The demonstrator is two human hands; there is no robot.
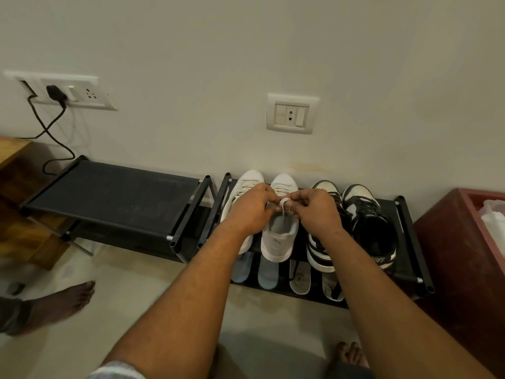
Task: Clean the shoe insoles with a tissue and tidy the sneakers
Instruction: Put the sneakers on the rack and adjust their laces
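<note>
Two white sneakers (278, 242) stand toes to the wall on the top shelf of the right-hand rack (410, 236). The left hand (251, 212) and right hand (314, 212) meet over the right one of the pair, fingers curled, both pinching its white lace (284, 205). Two black-and-white sneakers (369, 214) stand beside them. Four insoles (267, 272) lie on the lower shelf: two blue, two white. A second rack (109, 192) stands to the left. Two socket plates (291, 114) are on the wall.

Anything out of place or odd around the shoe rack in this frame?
Yes: insoles lie loose on the lower shelf of the rack, not inside the white sneakers or black-and-white sneakers above. The left hand and right hand pinch a white lace. Nothing looks spilled or damaged.
</note>
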